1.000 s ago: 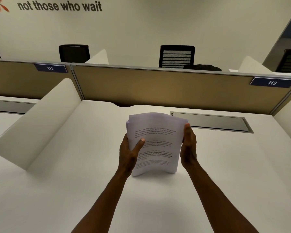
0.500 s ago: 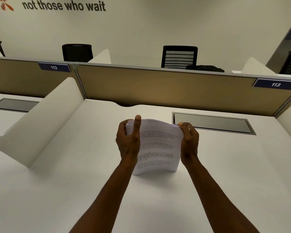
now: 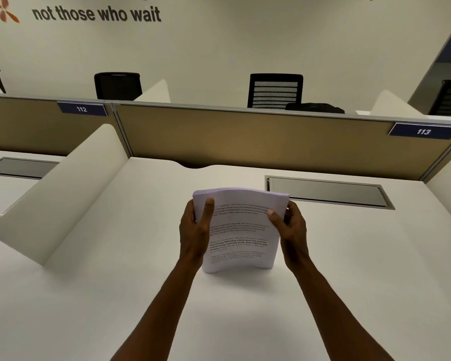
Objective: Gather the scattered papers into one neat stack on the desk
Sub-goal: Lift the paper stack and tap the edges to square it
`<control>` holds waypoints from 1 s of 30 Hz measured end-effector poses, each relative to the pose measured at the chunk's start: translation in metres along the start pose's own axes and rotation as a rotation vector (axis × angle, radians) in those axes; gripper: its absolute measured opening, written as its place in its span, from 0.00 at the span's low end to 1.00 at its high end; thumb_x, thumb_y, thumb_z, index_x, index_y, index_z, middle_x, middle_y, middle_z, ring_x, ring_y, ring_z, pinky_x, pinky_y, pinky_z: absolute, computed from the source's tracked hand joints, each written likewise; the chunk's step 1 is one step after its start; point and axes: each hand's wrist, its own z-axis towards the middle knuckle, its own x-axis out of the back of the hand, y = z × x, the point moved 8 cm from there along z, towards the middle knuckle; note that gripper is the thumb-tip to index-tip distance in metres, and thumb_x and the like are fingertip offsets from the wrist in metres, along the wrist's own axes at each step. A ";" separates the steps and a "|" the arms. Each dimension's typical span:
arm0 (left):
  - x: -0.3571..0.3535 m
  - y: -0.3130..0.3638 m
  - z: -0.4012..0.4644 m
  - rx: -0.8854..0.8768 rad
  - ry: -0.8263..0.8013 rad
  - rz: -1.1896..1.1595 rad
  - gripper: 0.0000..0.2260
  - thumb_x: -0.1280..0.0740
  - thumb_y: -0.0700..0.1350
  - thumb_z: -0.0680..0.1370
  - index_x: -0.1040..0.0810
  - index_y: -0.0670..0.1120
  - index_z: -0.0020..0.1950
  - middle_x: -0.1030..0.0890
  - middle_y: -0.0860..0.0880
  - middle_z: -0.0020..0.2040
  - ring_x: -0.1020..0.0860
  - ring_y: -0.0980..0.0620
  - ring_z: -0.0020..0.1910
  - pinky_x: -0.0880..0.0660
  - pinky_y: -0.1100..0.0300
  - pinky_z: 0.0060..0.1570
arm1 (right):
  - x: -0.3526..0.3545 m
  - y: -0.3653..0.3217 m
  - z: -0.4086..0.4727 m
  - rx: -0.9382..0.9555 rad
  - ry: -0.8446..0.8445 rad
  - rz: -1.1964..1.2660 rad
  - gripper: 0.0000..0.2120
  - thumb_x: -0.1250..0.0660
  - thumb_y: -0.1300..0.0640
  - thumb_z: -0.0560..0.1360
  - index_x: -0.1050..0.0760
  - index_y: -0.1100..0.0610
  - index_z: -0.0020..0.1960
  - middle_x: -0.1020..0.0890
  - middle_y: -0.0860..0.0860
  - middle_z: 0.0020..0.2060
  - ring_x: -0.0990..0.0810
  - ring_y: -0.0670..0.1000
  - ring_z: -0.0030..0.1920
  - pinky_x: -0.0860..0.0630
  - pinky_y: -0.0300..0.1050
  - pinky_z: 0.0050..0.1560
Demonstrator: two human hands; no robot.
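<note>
A stack of printed white papers [image 3: 241,230] stands upright on its bottom edge on the white desk [image 3: 115,295], bowed slightly toward me. My left hand [image 3: 195,230] grips its left side, thumb laid across the front near the top corner. My right hand [image 3: 289,227] clasps the right side, thumb on the front sheet. The top edges of the sheets look level with one another.
A grey cable tray lid [image 3: 328,192] is set into the desk just behind and right of the papers. A curved white side divider [image 3: 63,194] rises at the left, a tan partition [image 3: 245,142] at the back. Black chairs [image 3: 275,89] stand beyond it.
The fanned top edges have closed into an even stack. Both hands slid up the sides toward the top corners, and my right thumb has come onto the front sheet.
</note>
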 end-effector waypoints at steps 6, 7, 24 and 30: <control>0.001 -0.047 -0.018 0.066 -0.033 0.017 0.12 0.37 0.41 0.81 0.25 0.59 0.54 0.19 0.55 0.51 0.19 0.53 0.52 0.22 0.65 0.42 | 0.001 0.025 -0.014 -0.078 0.054 -0.104 0.13 0.36 0.61 0.79 0.25 0.43 0.54 0.17 0.46 0.49 0.17 0.51 0.51 0.18 0.48 0.49; 0.003 -0.046 -0.018 0.058 -0.011 0.013 0.14 0.39 0.39 0.81 0.25 0.60 0.52 0.19 0.56 0.49 0.20 0.55 0.51 0.24 0.67 0.41 | 0.001 0.024 -0.014 -0.081 0.058 -0.092 0.13 0.37 0.62 0.80 0.25 0.43 0.54 0.16 0.45 0.49 0.17 0.50 0.50 0.18 0.47 0.49; 0.005 -0.052 -0.024 0.043 -0.060 0.056 0.19 0.41 0.39 0.81 0.26 0.67 0.55 0.19 0.59 0.51 0.20 0.59 0.52 0.21 0.66 0.44 | -0.001 0.054 -0.026 -0.136 0.056 -0.035 0.18 0.35 0.64 0.78 0.23 0.40 0.54 0.16 0.45 0.50 0.17 0.49 0.52 0.19 0.46 0.50; 0.005 -0.065 -0.027 0.059 -0.076 0.070 0.23 0.42 0.34 0.80 0.25 0.65 0.54 0.18 0.57 0.52 0.20 0.57 0.54 0.23 0.66 0.46 | 0.002 0.067 -0.031 -0.162 0.056 -0.100 0.22 0.35 0.66 0.77 0.24 0.38 0.55 0.16 0.42 0.51 0.18 0.48 0.53 0.20 0.40 0.48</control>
